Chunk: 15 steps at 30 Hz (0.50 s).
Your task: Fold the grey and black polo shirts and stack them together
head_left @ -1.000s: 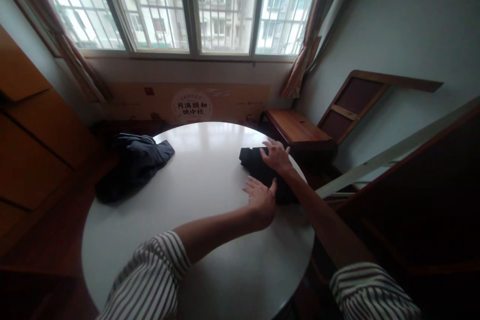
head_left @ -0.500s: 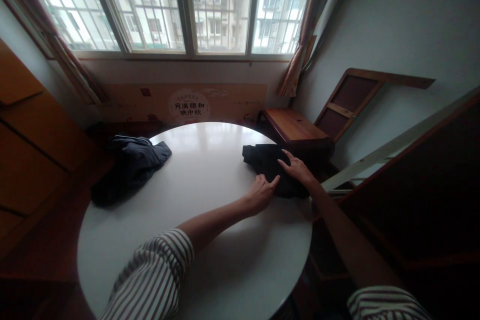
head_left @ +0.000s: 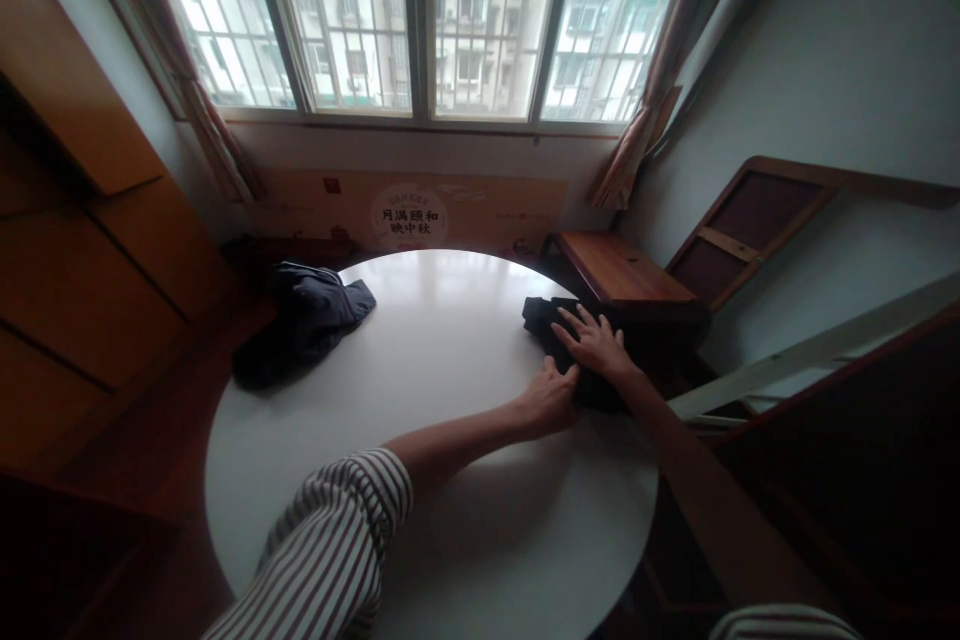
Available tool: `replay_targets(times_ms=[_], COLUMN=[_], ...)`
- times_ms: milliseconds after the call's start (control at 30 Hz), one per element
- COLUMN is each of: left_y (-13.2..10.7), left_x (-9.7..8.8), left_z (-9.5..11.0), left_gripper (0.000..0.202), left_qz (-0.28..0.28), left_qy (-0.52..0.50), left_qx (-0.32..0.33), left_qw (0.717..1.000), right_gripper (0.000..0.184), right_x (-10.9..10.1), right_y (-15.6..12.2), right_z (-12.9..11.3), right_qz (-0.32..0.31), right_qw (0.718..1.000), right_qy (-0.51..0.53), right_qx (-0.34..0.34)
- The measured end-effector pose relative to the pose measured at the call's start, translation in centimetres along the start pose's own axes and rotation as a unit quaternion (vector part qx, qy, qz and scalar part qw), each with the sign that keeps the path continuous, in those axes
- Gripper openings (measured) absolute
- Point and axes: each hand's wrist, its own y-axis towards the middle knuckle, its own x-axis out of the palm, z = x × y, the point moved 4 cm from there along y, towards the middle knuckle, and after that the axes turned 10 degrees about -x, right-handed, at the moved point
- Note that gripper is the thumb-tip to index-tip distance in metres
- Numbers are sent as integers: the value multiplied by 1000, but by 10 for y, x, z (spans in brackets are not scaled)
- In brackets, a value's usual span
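A folded black garment [head_left: 544, 318] lies at the right edge of the round white table [head_left: 435, 400]. My right hand [head_left: 598, 343] rests flat on top of it, fingers spread. At the garment's near left edge is my left hand [head_left: 550, 397], its fingers curled against the cloth. Both forearms reach in from striped sleeves at the bottom of the view. A crumpled dark blue garment [head_left: 304, 320] lies on the table's far left edge, partly hanging off it.
A low wooden bench [head_left: 619, 272] and a leaning wooden frame [head_left: 742, 220] stand right of the table. A printed cardboard sheet [head_left: 409, 212] leans under the barred window. Wooden cabinets [head_left: 82, 250] fill the left side.
My right hand slid from the garment's far end toward its middle. My left hand went from flat and open beside the garment to curled against its near edge. The camera shifted slightly.
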Motion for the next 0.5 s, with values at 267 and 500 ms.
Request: replay_targets(times_ms=[267,500], left_y=[-19,-63], left_x=[-32,-161], left_z=[11,-82], left_gripper=[45,33], left_qz=[-72,255], left_qy=[67,45], left_qx=[26,-101], left_qw=[995,961], right_gripper=[69,69], right_x=[23,18], right_y=[-2,-14], right_z=[-8,-22], right_qz=[-3,24], right_qw=[1000,999], right_qy=[-13,-33], right_qx=[-19,-21])
